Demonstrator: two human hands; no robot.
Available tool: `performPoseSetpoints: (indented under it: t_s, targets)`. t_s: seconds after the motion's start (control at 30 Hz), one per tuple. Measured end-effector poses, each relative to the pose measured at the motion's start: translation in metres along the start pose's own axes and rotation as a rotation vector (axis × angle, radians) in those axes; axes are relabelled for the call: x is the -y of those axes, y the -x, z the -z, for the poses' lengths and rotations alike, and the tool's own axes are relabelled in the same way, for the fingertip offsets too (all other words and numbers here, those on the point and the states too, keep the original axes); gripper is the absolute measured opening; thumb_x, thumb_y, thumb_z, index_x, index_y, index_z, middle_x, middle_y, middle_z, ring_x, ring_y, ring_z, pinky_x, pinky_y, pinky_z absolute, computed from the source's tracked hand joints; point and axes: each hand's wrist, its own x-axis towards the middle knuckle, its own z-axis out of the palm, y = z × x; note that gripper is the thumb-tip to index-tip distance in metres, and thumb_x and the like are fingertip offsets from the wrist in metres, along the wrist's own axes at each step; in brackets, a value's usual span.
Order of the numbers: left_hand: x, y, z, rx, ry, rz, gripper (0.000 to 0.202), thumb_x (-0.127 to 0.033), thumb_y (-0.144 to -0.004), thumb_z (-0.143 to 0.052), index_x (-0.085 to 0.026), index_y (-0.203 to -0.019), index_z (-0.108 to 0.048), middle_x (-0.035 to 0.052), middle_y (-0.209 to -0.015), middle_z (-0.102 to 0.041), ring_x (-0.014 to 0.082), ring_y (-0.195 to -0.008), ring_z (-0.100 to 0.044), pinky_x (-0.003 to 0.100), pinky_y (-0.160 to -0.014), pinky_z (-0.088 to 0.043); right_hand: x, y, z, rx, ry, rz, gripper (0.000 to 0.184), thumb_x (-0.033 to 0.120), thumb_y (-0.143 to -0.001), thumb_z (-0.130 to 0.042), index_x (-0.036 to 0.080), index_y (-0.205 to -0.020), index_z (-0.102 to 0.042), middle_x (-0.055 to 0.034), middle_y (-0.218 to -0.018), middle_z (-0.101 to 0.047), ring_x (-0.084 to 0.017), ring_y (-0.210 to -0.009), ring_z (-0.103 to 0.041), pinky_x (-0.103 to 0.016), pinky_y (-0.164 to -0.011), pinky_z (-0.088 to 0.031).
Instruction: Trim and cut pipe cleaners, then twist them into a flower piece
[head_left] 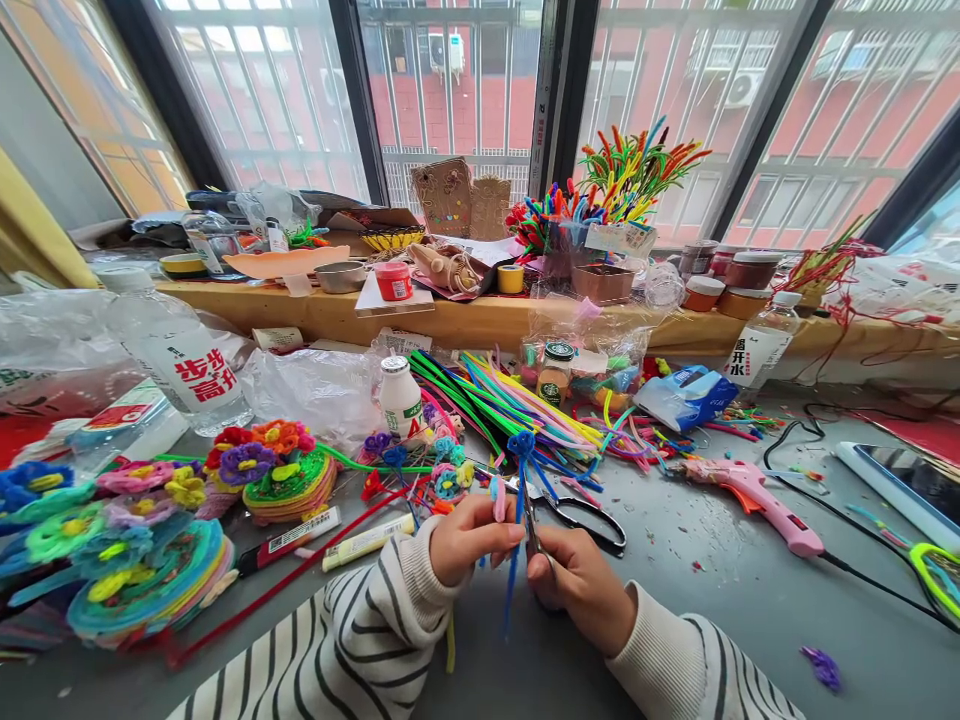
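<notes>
Between the thumb and fingers of my left hand point(480, 535) is a blue pipe cleaner flower point(521, 445), its looped head up and its fuzzy ends hanging down. A short pink fuzzy piece point(498, 498) shows at the same fingertips. My right hand point(581, 580) is closed around a narrow metal tool point(532, 525), its tips up against the blue stems; whether it is pliers or small scissors I cannot tell. Just behind my right hand lies a pair of black-handled scissors point(600, 525), blades partly hidden. Beyond my hands spreads a bundle of colourful pipe cleaners point(510, 400).
Pipe cleaner flowers point(247, 465) and coiled discs point(165, 590) crowd the left, near glue tubes point(367, 543). A pink glue gun point(757, 495) with its black cord lies right. Bottles point(403, 400) and a jar point(555, 375) stand behind, below a cluttered ledge point(465, 318).
</notes>
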Motion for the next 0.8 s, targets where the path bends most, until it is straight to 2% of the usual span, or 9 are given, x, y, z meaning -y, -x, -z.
performPoseSetpoints:
  t_s: [0.2,0.4,0.5,0.6,0.7,0.8]
  targets:
    - [0.0018,-0.0002,0.0010,-0.039,-0.003,-0.011,0.031,-0.040,-0.061,-0.055,-0.015,-0.048,-0.041,-0.0038,-0.039,-0.039,0.0065,-0.038,-0.036,0.021,-0.041,-0.026,0.0012,-0.0020,0.0004,-0.045,0.064,-0.009,0.061,0.071,-0.064,-0.028,0.014,-0.049,-0.048,0.0008,-0.045,-0.044,-0.009,-0.044,-0.039,-0.020,-0.043,-0.029]
    - [0.0032,-0.0024,0.0017,-0.087,-0.029,-0.010,0.031,-0.042,-0.063,-0.053,-0.012,-0.056,-0.050,-0.0022,-0.046,-0.044,0.0059,-0.039,-0.038,0.021,-0.040,-0.028,0.0016,-0.0020,0.0017,-0.083,0.044,-0.024,0.058,0.068,-0.065,-0.031,0.014,-0.048,-0.046,-0.0004,-0.047,-0.047,-0.010,-0.045,-0.041,-0.021,-0.045,-0.031]
    - [0.0021,-0.0037,0.0015,-0.106,0.009,-0.034,0.031,-0.041,-0.064,-0.054,-0.012,-0.055,-0.050,-0.0025,-0.046,-0.044,0.0056,-0.039,-0.039,0.020,-0.041,-0.029,-0.0005,-0.0014,0.0013,-0.092,-0.003,-0.024,0.058,0.068,-0.065,-0.032,0.014,-0.047,-0.045,0.0002,-0.045,-0.044,-0.009,-0.043,-0.039,-0.020,-0.043,-0.030]
    - [0.0000,-0.0048,0.0015,-0.172,0.043,-0.084,0.030,-0.040,-0.065,-0.055,-0.011,-0.058,-0.053,-0.0002,-0.054,-0.049,0.0066,-0.044,-0.043,0.021,-0.045,-0.034,-0.0027,-0.0002,0.0012,-0.118,-0.038,-0.008,0.058,0.068,-0.066,-0.031,0.014,-0.046,-0.044,0.0018,-0.042,-0.039,-0.008,-0.040,-0.035,-0.020,-0.040,-0.027]
    - [-0.0012,-0.0056,0.0018,-0.232,0.081,-0.108,0.028,-0.040,-0.064,-0.056,-0.011,-0.061,-0.056,0.0024,-0.063,-0.055,0.0070,-0.045,-0.045,0.022,-0.046,-0.037,-0.0028,0.0007,0.0021,-0.181,-0.017,-0.014,0.055,0.063,-0.069,-0.033,0.014,-0.048,-0.046,0.0026,-0.042,-0.037,-0.008,-0.041,-0.033,-0.020,-0.040,-0.026]
    - [-0.0018,-0.0060,0.0022,-0.260,0.109,-0.079,0.028,-0.039,-0.061,-0.058,-0.011,-0.061,-0.058,0.0031,-0.063,-0.057,0.0072,-0.044,-0.045,0.022,-0.045,-0.037,-0.0003,0.0004,0.0033,-0.234,-0.018,-0.053,0.044,0.055,-0.070,-0.043,0.014,-0.053,-0.048,0.0032,-0.047,-0.037,-0.007,-0.043,-0.032,-0.019,-0.041,-0.026]
